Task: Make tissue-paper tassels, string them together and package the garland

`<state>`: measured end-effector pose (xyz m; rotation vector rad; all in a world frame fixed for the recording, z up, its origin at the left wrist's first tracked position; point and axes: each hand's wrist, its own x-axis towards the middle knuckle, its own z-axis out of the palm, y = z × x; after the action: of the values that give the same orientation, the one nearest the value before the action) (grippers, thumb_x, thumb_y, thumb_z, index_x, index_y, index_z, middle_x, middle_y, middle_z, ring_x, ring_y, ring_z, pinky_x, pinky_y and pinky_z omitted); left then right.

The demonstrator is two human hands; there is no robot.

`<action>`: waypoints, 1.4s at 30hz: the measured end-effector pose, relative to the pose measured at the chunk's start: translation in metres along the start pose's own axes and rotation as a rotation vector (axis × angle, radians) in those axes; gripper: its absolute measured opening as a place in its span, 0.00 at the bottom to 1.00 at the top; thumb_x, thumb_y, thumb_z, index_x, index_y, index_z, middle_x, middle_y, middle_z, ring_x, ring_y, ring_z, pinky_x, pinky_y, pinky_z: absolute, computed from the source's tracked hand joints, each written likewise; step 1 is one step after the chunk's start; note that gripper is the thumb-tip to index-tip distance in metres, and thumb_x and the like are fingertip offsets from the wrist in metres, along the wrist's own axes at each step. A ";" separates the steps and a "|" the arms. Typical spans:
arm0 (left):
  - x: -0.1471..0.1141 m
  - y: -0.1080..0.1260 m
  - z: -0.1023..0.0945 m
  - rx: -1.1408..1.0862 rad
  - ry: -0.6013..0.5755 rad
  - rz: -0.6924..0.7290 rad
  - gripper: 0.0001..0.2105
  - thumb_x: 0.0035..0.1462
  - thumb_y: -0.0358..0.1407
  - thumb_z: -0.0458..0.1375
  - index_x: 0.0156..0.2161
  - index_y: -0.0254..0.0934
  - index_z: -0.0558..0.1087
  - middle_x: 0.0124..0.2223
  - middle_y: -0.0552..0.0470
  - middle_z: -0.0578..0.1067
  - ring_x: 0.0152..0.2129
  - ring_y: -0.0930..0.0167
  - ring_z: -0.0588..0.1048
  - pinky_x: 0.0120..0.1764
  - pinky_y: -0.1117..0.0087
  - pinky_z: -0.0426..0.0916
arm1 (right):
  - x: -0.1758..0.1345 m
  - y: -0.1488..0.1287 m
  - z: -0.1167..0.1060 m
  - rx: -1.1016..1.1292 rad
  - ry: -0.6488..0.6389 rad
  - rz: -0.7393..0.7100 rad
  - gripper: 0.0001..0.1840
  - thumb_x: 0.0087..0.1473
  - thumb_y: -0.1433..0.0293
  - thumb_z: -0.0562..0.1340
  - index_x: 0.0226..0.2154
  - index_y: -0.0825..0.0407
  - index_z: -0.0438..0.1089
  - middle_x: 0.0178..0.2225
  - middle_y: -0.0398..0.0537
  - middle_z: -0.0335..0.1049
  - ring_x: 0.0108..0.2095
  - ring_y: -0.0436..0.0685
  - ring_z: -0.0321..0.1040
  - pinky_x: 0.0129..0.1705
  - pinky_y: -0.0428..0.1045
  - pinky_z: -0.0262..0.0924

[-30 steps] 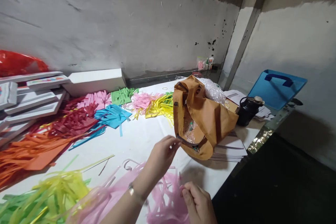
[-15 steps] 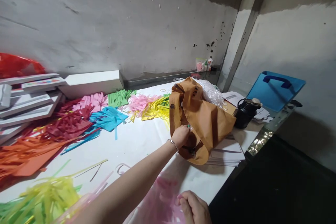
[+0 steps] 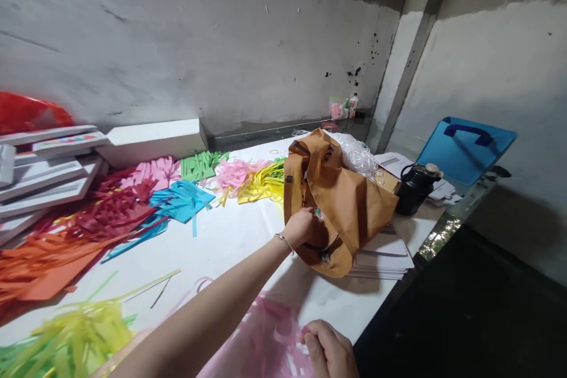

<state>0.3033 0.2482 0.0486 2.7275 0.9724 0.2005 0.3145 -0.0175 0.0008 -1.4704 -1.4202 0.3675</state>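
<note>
My left hand point(image 3: 303, 228), with a silver bangle at the wrist, reaches into the mouth of a brown cloth bag point(image 3: 367, 204) lying on the table. Its fingers are closed and partly hidden by the bag; a small clear and green item point(image 3: 318, 213) shows at the fingertips. More small greenish bits lie in the lower fold of the bag. Low in the view, my right hand point(image 3: 330, 349) pinches the end of a pink tissue paper fringe point(image 3: 272, 336), which spreads to the left under my left forearm.
Fringed paper in yellow point(image 3: 88, 328), orange point(image 3: 48, 266), dark red point(image 3: 110, 212) and blue point(image 3: 183, 198) covers the table's left. Beside the bag are white string point(image 3: 354, 153), a black flask point(image 3: 415, 188), stacked paper point(image 3: 381, 257) and a blue folder point(image 3: 465, 147).
My left hand has shifted slightly left and up inside the bag mouth, and more of the clear and green item shows. My right hand stays nearly still with the pink fringe.
</note>
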 end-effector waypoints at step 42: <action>-0.385 0.029 -0.042 -1.364 0.729 -0.638 0.15 0.59 0.47 0.62 0.32 0.34 0.74 0.26 0.54 0.71 0.20 0.76 0.68 0.23 0.75 0.64 | 0.011 -0.144 0.086 0.053 -0.513 -0.431 0.14 0.67 0.74 0.50 0.31 0.50 0.65 0.25 0.43 0.68 0.27 0.52 0.66 0.30 0.46 0.56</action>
<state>0.0156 -0.0109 0.0782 1.0307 1.1424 1.2166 0.1691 -0.0004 0.0830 -1.0211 -2.0669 0.5240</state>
